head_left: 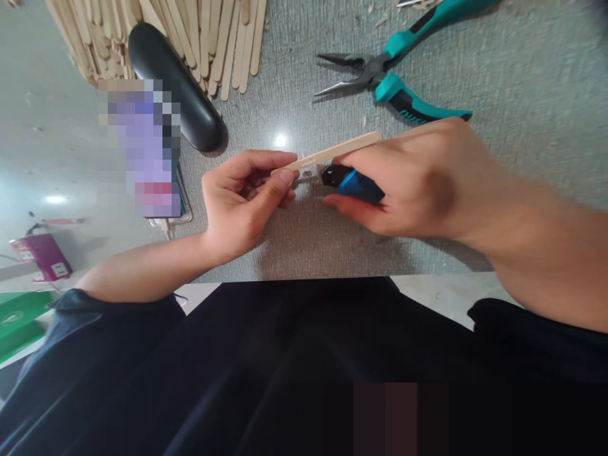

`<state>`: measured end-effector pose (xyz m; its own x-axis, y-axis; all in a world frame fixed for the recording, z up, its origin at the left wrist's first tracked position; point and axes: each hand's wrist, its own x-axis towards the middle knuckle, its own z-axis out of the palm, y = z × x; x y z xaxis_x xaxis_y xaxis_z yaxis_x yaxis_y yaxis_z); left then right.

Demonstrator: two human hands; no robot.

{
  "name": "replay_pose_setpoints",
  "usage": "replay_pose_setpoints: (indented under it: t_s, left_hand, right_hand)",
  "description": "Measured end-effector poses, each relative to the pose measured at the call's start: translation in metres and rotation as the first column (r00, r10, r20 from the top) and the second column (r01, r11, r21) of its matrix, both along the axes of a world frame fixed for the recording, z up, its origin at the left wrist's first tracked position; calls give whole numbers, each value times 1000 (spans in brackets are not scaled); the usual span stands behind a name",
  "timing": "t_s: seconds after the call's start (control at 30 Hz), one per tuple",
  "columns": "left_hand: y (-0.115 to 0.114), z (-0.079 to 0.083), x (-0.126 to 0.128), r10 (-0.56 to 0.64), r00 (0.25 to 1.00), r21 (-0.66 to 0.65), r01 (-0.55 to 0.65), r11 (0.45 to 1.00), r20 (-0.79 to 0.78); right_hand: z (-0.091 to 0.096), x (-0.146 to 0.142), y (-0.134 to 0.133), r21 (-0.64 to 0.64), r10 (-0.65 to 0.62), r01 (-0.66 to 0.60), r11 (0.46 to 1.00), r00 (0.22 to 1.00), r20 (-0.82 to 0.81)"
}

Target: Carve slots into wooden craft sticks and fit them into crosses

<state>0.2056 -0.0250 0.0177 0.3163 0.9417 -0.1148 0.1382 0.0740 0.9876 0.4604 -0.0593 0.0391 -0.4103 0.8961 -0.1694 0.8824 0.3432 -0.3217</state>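
Note:
My left hand [244, 206] pinches one end of a pale wooden craft stick [339, 149] between thumb and fingers. The stick slants up to the right, its far end in front of the knuckles of my right hand [418, 180]. That right hand is closed round a blue utility knife [358, 185] with a black tip. The tip points left, just below the stick; its blade is hard to make out. A small nick or raised sliver shows on the stick near my left fingertips. Most of the knife's body is hidden in my palm.
Many craft sticks [213, 38] lie piled at the back left, beside a black oblong case [178, 88]. A phone [152, 152] with a blurred screen and cable lies left. Teal-handled long-nose pliers [375, 69] lie open at the back right. A purple box [45, 256] is far left.

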Motion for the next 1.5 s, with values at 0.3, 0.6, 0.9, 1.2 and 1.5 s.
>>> replay_pose_setpoints:
  t_s: [0.3,0.6,0.9,1.2,1.5]
  left_hand:
    - [4,-1,4,20,994,-130,-6,991,108]
    - [4,0,5,-33,980,-134,60,989,194]
    - [5,-3,5,-37,962,-192,91,977,272]
    - [5,-6,5,-52,956,-193,112,975,290]
    - [1,-8,4,-105,893,-241,229,943,438]
  right_hand:
    - [-2,10,10,68,-55,54,996,998,3]
    - [-6,15,17,151,-80,88,985,995,-57]
    - [-17,58,44,312,-217,226,923,974,-64]
    - [-23,54,47,339,-261,221,914,962,75]
    - [-13,32,18,489,-163,301,819,939,-304]
